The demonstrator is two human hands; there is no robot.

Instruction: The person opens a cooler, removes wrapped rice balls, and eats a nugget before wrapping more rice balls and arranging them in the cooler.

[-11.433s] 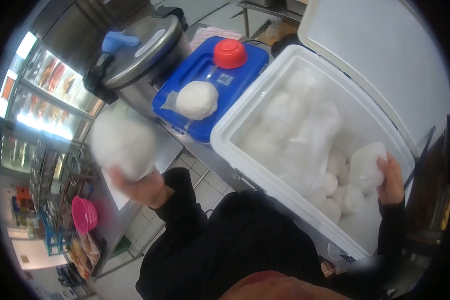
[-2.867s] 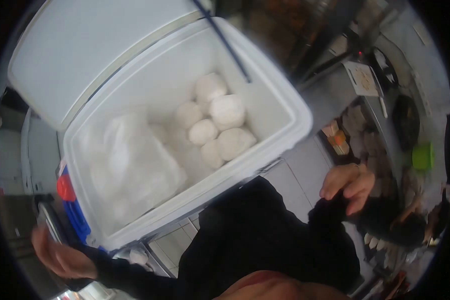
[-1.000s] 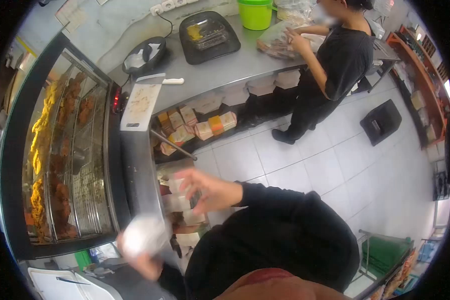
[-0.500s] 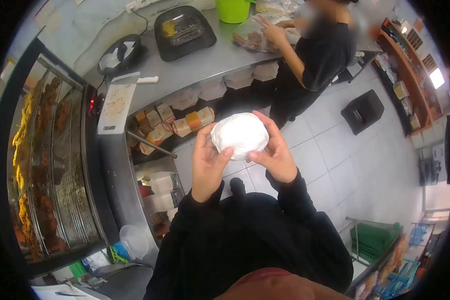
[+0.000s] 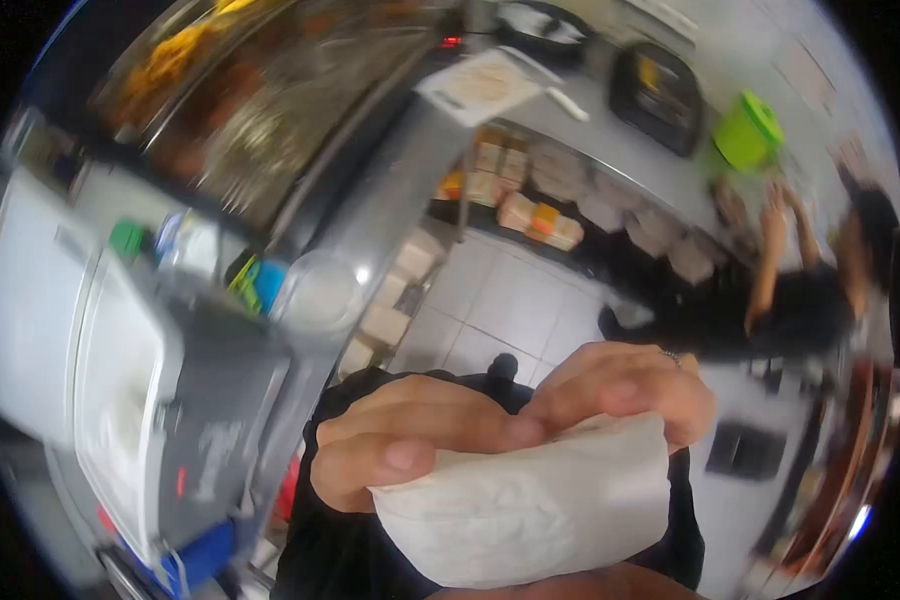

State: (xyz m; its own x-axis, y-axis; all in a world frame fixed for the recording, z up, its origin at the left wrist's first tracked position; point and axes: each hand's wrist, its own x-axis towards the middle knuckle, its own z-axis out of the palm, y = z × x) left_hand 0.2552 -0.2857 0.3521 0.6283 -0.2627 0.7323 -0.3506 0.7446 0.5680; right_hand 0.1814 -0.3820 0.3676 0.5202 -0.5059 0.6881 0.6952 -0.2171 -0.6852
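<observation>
A white paper-wrapped bundle [image 5: 530,515] is close to the camera, low in the view, its contents hidden by the paper. My left hand [image 5: 410,430] grips its left end, with fingers curled over the top edge. On the other end, my right hand [image 5: 625,385] is closed around the paper, and a ring shows on one finger. Both hands nearly meet along the upper rim of the wrapper. The thumbs' exact placement is hard to make out.
To the left are a heated display cabinet [image 5: 300,110], a grey cooler box [image 5: 220,420] with its white lid up, and a clear round lid [image 5: 320,290]. A cutting board [image 5: 485,85] and knife [image 5: 568,104] lie on the counter. A co-worker [image 5: 800,300] stands right, near a green bucket [image 5: 748,132].
Both hands have brought the wrapped bundle closer to the camera and tilted it. My view has turned left, so the cooler box appears and the co-worker sits farther right.
</observation>
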